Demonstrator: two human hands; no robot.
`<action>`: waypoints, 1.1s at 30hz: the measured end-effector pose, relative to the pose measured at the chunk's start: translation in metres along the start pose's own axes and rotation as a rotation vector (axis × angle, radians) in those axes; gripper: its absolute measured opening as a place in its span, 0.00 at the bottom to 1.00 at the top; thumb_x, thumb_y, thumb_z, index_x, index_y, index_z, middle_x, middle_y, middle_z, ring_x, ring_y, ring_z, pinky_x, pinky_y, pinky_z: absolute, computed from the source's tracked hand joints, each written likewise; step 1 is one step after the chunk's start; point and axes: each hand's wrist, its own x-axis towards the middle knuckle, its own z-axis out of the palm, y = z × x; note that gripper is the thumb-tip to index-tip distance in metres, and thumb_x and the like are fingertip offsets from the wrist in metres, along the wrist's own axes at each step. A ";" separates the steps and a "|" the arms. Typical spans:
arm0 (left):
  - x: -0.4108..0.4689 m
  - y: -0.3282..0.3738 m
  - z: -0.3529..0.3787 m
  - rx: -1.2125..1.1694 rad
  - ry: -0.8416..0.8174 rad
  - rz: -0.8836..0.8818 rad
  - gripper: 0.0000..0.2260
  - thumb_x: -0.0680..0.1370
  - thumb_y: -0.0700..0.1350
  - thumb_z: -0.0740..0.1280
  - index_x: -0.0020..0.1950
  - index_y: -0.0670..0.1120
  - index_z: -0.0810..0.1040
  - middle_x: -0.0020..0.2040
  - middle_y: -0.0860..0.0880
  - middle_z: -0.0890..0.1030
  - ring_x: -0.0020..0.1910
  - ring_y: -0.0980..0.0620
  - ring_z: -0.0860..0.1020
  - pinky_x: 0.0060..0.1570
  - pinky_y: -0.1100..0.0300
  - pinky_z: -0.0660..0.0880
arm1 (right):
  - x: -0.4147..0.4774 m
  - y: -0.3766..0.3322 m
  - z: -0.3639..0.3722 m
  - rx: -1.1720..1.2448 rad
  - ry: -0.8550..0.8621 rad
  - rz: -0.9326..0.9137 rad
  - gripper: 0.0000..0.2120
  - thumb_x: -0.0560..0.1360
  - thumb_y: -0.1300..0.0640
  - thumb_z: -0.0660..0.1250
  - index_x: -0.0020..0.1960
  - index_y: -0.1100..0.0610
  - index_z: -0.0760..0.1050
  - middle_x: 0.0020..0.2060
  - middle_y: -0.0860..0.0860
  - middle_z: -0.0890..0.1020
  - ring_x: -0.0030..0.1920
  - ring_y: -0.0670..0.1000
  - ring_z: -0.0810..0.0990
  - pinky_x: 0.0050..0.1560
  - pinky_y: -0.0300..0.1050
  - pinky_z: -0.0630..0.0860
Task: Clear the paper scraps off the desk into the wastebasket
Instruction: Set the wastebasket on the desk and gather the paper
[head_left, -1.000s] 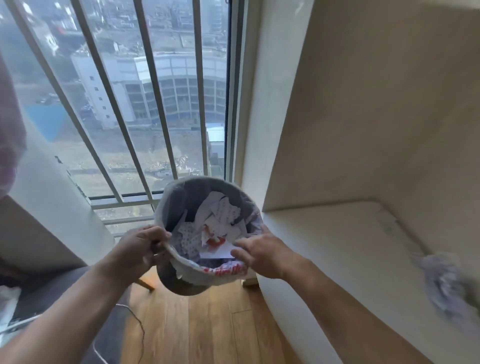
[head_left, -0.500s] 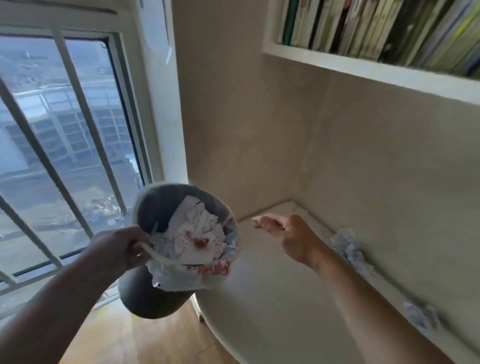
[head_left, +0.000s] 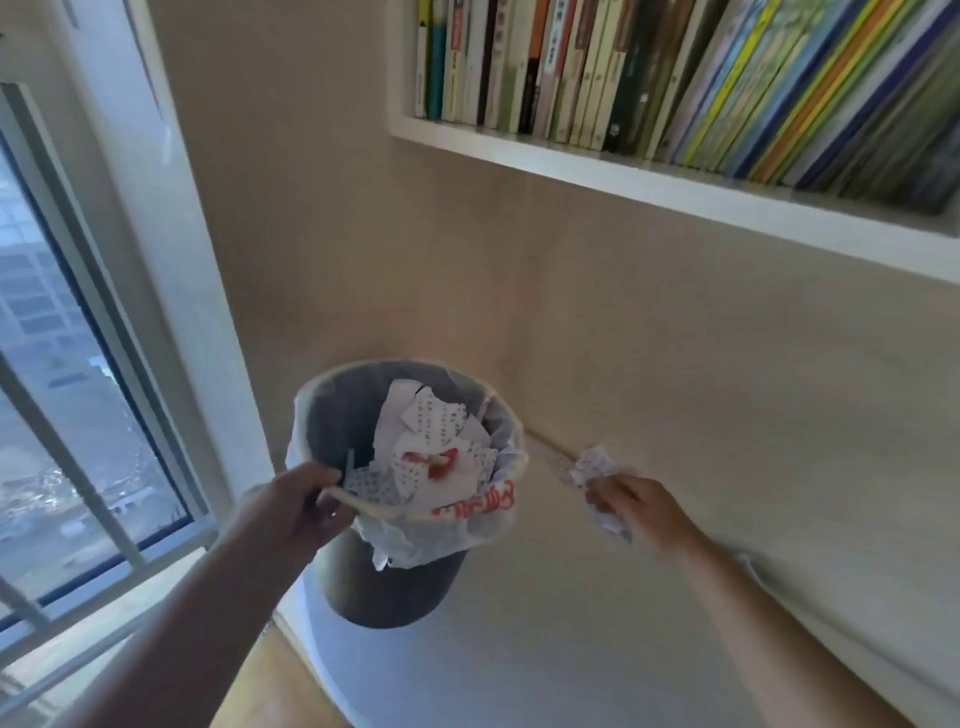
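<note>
My left hand (head_left: 296, 506) grips the near rim of a grey wastebasket (head_left: 389, 582) lined with a white plastic bag and holds it in the air above the desk's left end. Torn printed paper scraps (head_left: 431, 452) fill the basket. My right hand (head_left: 636, 512) is closed around a crumpled paper scrap (head_left: 592, 465) at the back of the pale desk (head_left: 545, 649), close to the wall and to the right of the basket. Part of the scrap sticks out above and below my fingers.
A white shelf (head_left: 649, 179) packed with upright books hangs on the beige wall above the desk. A barred window (head_left: 67, 415) fills the left side. Wooden floor (head_left: 275, 691) shows below the desk's rounded left edge.
The view swung right from the window to the desk corner. My right hand left the basket rim, reached to the wall and closed on a crumpled scrap. The left hand kept holding the basket.
</note>
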 end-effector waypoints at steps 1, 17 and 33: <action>0.009 -0.007 0.007 -0.012 -0.001 -0.005 0.09 0.73 0.30 0.62 0.39 0.41 0.66 0.32 0.45 0.65 0.21 0.53 0.69 0.19 0.63 0.67 | 0.002 0.009 -0.004 -0.062 -0.007 0.009 0.15 0.80 0.59 0.62 0.36 0.59 0.79 0.28 0.47 0.77 0.30 0.43 0.74 0.35 0.38 0.68; 0.045 -0.057 0.020 -0.019 0.119 0.115 0.12 0.70 0.53 0.75 0.43 0.45 0.80 0.36 0.47 0.81 0.36 0.48 0.83 0.40 0.45 0.81 | 0.182 0.078 0.006 -0.584 -0.423 0.001 0.24 0.79 0.51 0.63 0.74 0.50 0.66 0.73 0.54 0.70 0.69 0.53 0.72 0.61 0.38 0.66; 0.116 -0.230 0.204 0.892 -0.234 0.115 0.21 0.82 0.51 0.57 0.75 0.50 0.65 0.77 0.46 0.63 0.74 0.46 0.63 0.70 0.53 0.60 | 0.098 0.141 -0.071 -0.440 -0.088 0.175 0.27 0.79 0.50 0.65 0.76 0.52 0.63 0.74 0.54 0.68 0.72 0.54 0.68 0.67 0.43 0.63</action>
